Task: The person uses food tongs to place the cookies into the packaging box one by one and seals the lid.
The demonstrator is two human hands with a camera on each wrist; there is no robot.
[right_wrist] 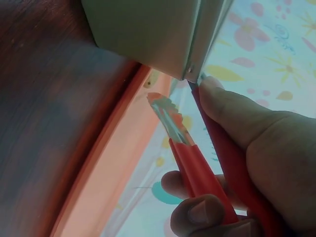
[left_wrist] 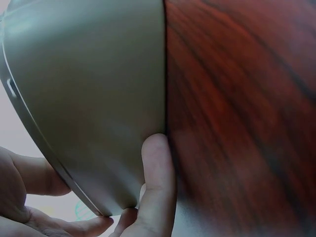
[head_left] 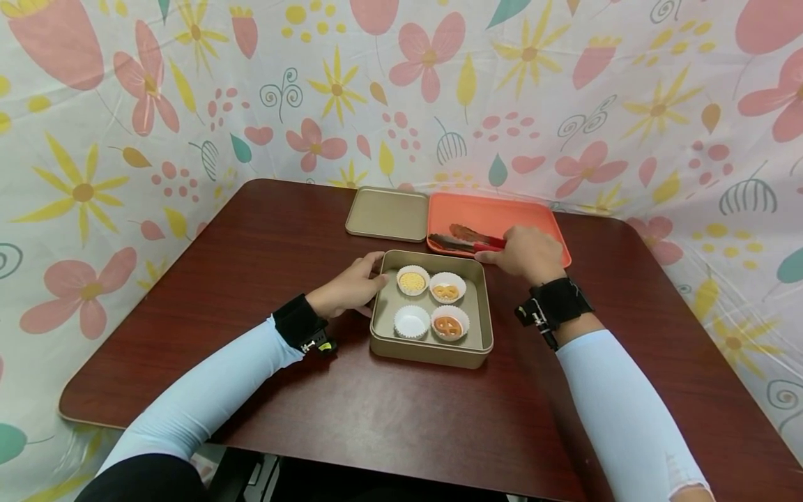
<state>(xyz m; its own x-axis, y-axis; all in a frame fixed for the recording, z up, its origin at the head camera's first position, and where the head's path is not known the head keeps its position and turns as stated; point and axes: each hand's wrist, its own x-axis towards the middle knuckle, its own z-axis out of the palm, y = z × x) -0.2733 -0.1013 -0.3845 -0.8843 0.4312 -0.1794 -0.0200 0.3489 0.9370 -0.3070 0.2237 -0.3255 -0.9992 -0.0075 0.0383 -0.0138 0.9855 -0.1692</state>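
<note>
My left hand (head_left: pixel 351 284) grips the left side of a gold rectangular tin (head_left: pixel 433 352), fingers on its outer wall (left_wrist: pixel 94 98) and near its far corner. Inside the tin are white paper cups. The back left cup (head_left: pixel 413 280) holds small yellow bits, and the back right one (head_left: pixel 447 287) a pale pretzel-shaped piece. A brown pretzel (head_left: pixel 447 326) lies in the front right cup; only white paper shows in the front left cup (head_left: pixel 411 322). My right hand (head_left: pixel 527 254) holds red-handled tongs (right_wrist: pixel 202 173), their metal arms spread over an orange tray (head_left: pixel 495 209).
A flat gold lid (head_left: pixel 389 213) lies behind the tin, left of the orange tray. All stand on a dark brown wooden table (head_left: pixel 282 404). A flower-patterned curtain (head_left: pixel 376 90) hangs along the table's back and sides.
</note>
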